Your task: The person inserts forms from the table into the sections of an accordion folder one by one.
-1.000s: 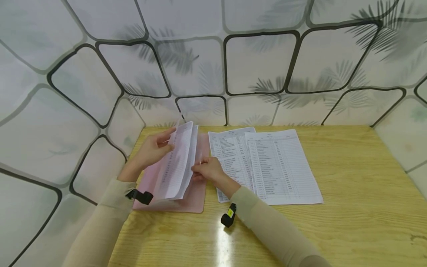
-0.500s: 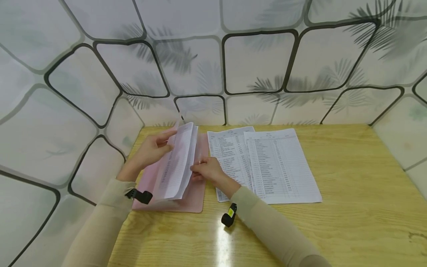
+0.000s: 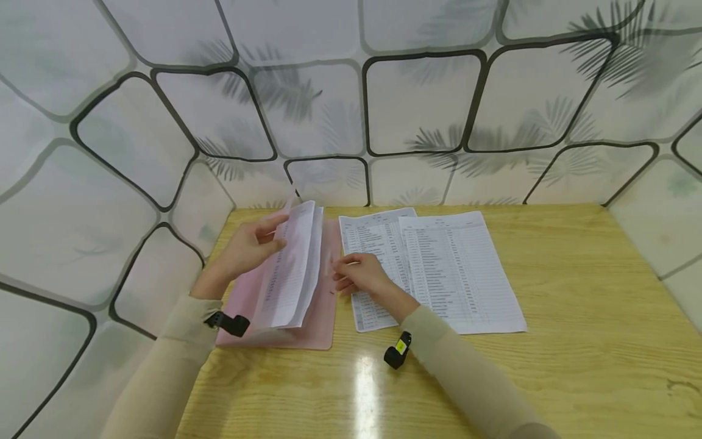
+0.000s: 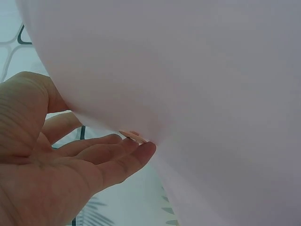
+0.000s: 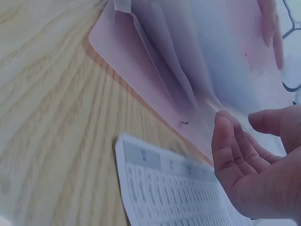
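Observation:
On the left of the table lies a pink folder (image 3: 323,332), its translucent cover raised at a slant with several printed sheets (image 3: 290,268) inside. My left hand (image 3: 247,247) holds the raised side by its left edge, thumb on one face and fingers on the other. In the left wrist view, the pink cover (image 4: 197,94) fills most of the frame and hides part of the thumb. My right hand (image 3: 362,274) is just off the folder's right edge. Its thumb and fingers are apart with nothing between them in the right wrist view, fingertips close to the folder's inner sheets (image 5: 164,52).
Two printed table sheets lie right of the folder: one partly covered sheet (image 3: 378,228) beneath another sheet (image 3: 460,274). The wooden table (image 3: 576,366) meets a patterned wall (image 3: 428,103) at the back and sides. Small black cameras hang at both wrists.
My right hand has let go of the right edge of the folder's sheets and moved a little right. The left hand keeps its hold, and the sheets' free edge now bows slightly.

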Motion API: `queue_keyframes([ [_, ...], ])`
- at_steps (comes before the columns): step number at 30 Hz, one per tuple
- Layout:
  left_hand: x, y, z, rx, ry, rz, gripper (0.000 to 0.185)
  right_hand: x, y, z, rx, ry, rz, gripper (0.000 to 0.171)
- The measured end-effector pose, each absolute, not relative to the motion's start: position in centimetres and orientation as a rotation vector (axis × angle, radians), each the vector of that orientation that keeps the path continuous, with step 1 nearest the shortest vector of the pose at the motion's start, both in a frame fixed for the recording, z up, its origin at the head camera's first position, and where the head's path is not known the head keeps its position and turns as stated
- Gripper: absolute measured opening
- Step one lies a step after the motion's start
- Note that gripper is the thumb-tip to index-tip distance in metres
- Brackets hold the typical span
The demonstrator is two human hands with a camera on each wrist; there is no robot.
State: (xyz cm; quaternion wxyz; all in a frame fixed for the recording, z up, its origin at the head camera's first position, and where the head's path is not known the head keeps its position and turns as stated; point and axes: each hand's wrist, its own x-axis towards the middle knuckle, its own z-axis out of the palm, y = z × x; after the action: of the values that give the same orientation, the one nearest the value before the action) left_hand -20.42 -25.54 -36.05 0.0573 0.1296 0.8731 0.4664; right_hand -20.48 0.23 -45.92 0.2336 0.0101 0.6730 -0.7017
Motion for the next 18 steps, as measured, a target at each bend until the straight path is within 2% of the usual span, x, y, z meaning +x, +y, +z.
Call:
queue_keyframes([
  [18, -20.3, -25.8, -36.1, 0.414, 2.697, 1.39, 0.056, -21.2, 6.7, -45.7, 0.099, 2.063, -1.839, 0.036],
])
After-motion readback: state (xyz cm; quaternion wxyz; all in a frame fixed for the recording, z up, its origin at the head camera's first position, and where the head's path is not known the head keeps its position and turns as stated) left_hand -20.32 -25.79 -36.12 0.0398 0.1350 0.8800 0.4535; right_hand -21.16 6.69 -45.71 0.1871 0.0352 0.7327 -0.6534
